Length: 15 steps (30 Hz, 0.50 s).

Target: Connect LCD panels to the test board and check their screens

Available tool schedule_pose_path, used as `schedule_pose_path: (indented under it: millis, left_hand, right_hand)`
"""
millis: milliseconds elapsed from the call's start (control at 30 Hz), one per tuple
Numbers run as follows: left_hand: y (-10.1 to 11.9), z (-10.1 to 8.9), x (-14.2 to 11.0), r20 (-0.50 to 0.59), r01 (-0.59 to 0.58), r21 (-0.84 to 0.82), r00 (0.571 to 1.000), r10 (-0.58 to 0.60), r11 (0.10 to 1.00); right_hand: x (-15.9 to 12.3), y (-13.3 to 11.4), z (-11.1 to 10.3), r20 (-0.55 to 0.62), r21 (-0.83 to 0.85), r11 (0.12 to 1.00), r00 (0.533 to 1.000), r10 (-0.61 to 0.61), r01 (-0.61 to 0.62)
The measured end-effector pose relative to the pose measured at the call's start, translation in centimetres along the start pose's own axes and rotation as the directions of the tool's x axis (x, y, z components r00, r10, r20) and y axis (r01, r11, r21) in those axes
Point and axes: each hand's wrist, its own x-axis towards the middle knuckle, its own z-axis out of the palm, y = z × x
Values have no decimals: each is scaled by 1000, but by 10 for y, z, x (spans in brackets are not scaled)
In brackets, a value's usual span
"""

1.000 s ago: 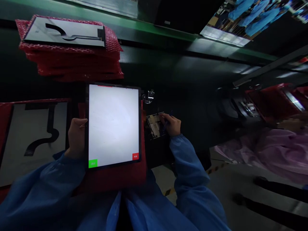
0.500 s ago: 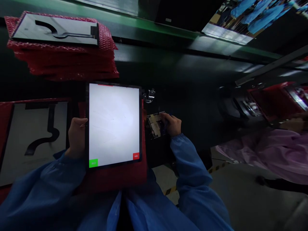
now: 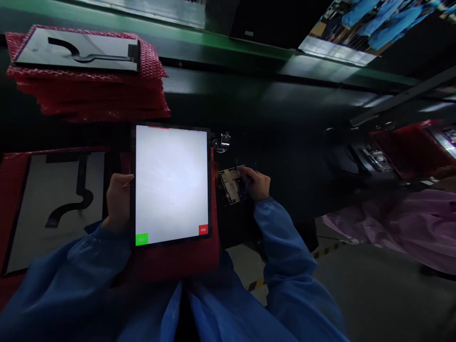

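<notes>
A lit display panel (image 3: 171, 183) glows white, with a green button at its lower left corner and a red one at its lower right. It lies on a red bubble-wrap sheet (image 3: 178, 261). My left hand (image 3: 118, 202) grips the panel's left edge. My right hand (image 3: 255, 183) rests on a small circuit board fixture (image 3: 230, 184) just right of the panel, fingers curled around a thin dark blue tool whose tip shows above the knuckles.
A stack of red bubble-wrap sheets (image 3: 89, 95) topped by a grey panel back (image 3: 76, 50) stands at the far left. Another panel back (image 3: 53, 204) with a black flex cable lies at the left. A metal clip (image 3: 221, 141) sits behind the fixture. A co-worker's pink sleeve (image 3: 392, 228) is at right.
The view has shifted slightly; panel and stack sit a little further right and lower in the frame. Both hands keep their hold. The pink sleeve at right has moved.
</notes>
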Motion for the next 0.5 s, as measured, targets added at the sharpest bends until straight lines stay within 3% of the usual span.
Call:
schedule_pose_path:
  millis: [100, 267, 333, 433, 500]
  left_hand:
    - [8, 3, -4, -15, -34, 73, 999, 35, 997]
    - [16, 7, -8, 175, -96, 77, 981, 81, 992]
    - [14, 7, -9, 192, -111, 51, 976, 99, 992]
    - [8, 7, -9, 171, -58, -1, 984, 57, 998]
    - [4, 6, -6, 253, -9, -50, 967, 22, 999]
  right_hand:
    - [0, 0, 1, -5, 8, 1000, 1000, 10, -10]
    - [1, -3, 0, 2, 39, 999, 1000, 30, -30]
    - [2, -4, -1, 3, 60, 997, 999, 46, -46]
    - [4, -5, -3, -5, 106, 991, 997, 78, -77]
    - [3, -11, -7, -26, 153, 983, 994, 104, -99]
